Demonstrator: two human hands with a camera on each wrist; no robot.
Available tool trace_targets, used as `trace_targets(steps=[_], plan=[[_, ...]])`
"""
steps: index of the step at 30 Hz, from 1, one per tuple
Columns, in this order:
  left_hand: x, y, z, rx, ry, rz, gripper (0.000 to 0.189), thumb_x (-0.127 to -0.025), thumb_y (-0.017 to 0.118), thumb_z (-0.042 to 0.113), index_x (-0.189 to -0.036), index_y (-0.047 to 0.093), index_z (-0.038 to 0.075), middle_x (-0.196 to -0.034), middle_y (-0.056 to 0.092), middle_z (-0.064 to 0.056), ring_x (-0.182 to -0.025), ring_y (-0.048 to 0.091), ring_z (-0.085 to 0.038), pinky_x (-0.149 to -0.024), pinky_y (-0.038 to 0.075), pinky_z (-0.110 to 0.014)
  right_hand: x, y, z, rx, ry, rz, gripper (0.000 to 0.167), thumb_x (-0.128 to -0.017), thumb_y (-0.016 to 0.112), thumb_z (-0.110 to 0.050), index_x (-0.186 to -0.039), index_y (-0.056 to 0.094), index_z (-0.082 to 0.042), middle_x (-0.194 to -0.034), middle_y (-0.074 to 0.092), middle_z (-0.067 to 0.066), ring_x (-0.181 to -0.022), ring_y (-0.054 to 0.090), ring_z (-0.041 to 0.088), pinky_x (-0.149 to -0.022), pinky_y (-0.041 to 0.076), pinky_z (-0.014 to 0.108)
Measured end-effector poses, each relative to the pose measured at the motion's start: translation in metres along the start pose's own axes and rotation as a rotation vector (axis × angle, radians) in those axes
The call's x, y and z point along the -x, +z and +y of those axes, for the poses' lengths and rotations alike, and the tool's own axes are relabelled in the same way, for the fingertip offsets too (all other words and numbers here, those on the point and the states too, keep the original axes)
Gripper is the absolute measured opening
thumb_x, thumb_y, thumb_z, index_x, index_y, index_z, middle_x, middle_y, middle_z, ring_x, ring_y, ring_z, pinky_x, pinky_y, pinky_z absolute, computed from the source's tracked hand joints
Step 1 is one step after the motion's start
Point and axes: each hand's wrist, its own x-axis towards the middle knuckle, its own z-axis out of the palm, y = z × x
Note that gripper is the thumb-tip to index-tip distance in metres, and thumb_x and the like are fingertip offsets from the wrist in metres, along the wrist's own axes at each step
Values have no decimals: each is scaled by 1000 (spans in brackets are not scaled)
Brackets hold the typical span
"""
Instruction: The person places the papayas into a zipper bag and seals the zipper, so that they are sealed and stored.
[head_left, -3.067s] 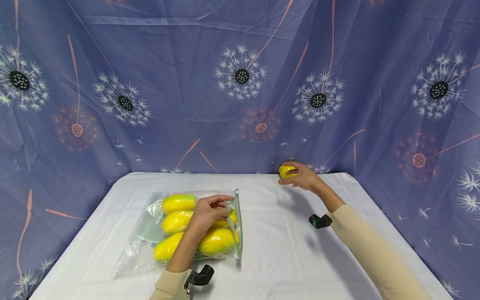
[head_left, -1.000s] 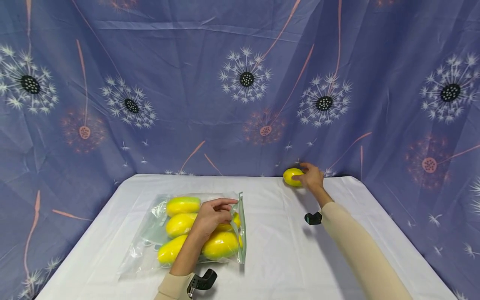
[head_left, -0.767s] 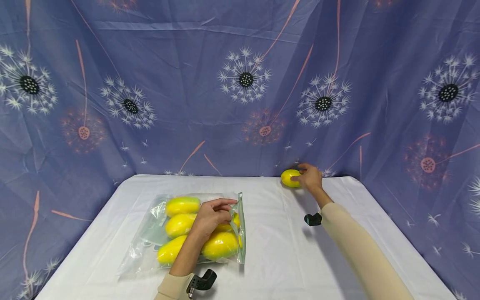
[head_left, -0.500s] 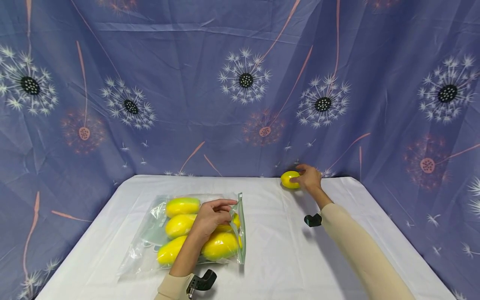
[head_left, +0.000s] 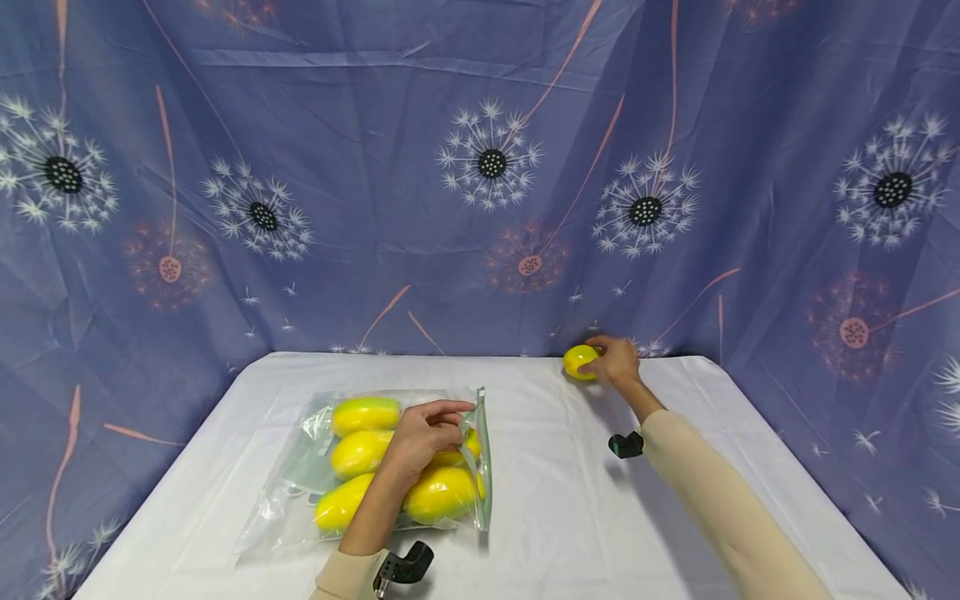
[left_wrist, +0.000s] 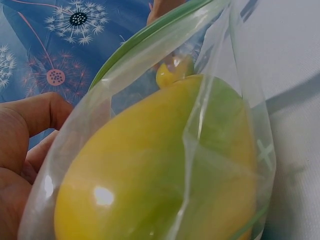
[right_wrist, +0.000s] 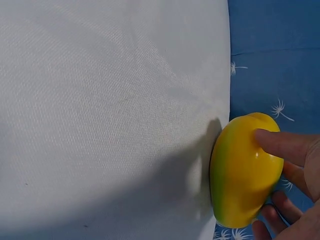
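Note:
At the table's far edge, my right hand [head_left: 621,365] holds a yellow-green mango [head_left: 579,363] from its right side. The right wrist view shows the thumb on top of that mango [right_wrist: 240,170] and curled fingers by its far side. To the left lies a clear zip bag [head_left: 300,467] with several mangoes [head_left: 441,495] inside. My left hand [head_left: 420,437] grips the bag near its green-edged mouth [head_left: 486,475], which faces right. A large mango [left_wrist: 150,165] behind clear film fills much of the left wrist view; the fingertips are partly hidden there.
A white cloth [head_left: 547,500] covers the table. Close behind it hangs a blue curtain [head_left: 375,167] with dandelion prints, which also runs along both sides. Small black devices [head_left: 405,563] are strapped to both wrists.
Over three seconds, my right hand has shifted from above the mango to its right side. Lately hand and mango have moved slightly left and nearer. The left hand has stayed on the bag.

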Motion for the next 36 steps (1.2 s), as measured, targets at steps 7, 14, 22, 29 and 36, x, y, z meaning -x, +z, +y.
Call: trace_targets(steps=[7, 14, 22, 29, 36], plan=[[1, 0, 1, -7, 4, 7, 44, -76, 68, -8, -119, 74, 0, -99, 63, -13, -71, 58, -17, -64, 58, -26, 2, -1, 0, -17, 7, -31, 61, -79, 81, -19, -135, 62, -3, -140, 53, 29, -140, 32, 49, -118, 24, 63], [2, 0, 0, -1, 0, 1, 44, -76, 67, -9, -118, 74, 1, -99, 63, -13, -72, 56, -17, -64, 57, -26, 5, 0, 2, -29, -5, -40, 60, -79, 81, -18, -133, 60, 0, -139, 55, 27, -133, 41, 48, -114, 26, 64], [1, 1, 0, 8, 9, -4, 45, -75, 67, -9, -119, 73, -1, -96, 63, -10, -71, 57, -15, -63, 57, -26, 5, -3, 2, -24, 22, -32, 59, -78, 83, -19, -129, 59, -4, -133, 59, 26, -123, 51, 45, -103, 30, 62], [0, 1, 0, 17, 13, -10, 44, -76, 66, -10, -119, 72, -3, -94, 63, -9, -69, 56, -15, -62, 56, -25, 6, -4, 5, 12, 25, -45, 62, -78, 84, -19, -133, 58, -6, -128, 60, 25, -120, 52, 43, -98, 31, 60], [0, 0, -1, 16, 11, -9, 44, -76, 66, -10, -119, 73, -2, -94, 63, -9, -69, 57, -15, -62, 57, -25, 8, -2, 8, -10, 16, -34, 63, -78, 83, -18, -134, 58, -8, -128, 60, 24, -122, 51, 41, -100, 32, 61]])
